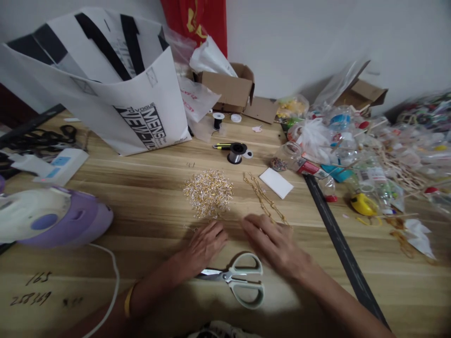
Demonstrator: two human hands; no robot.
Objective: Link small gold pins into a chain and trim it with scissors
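Observation:
A loose pile of small gold and clear beads point(208, 193) lies on the wooden table. Just below it rests my left hand point(208, 241), its fingers curled down and pressed together; their tips and anything in them are hidden. A faint thin strand shows beside its knuckles. My right hand point(273, 241) hovers to the right, smeared by motion, so its grip is unclear. Beyond its fingers lie gold beaded chains point(265, 198). Scissors with pale handles point(247, 270) lie between my forearms, blades pointing left, partly under my left wrist.
A wire spool point(236, 153), a yellow-black cutter point(222, 146) and a white card point(276, 182) lie beyond the beads. At left stand a purple-white appliance point(75, 218) with a cord and a large white bag point(151, 108). Plastic bags and bottles point(343, 141) clutter the right.

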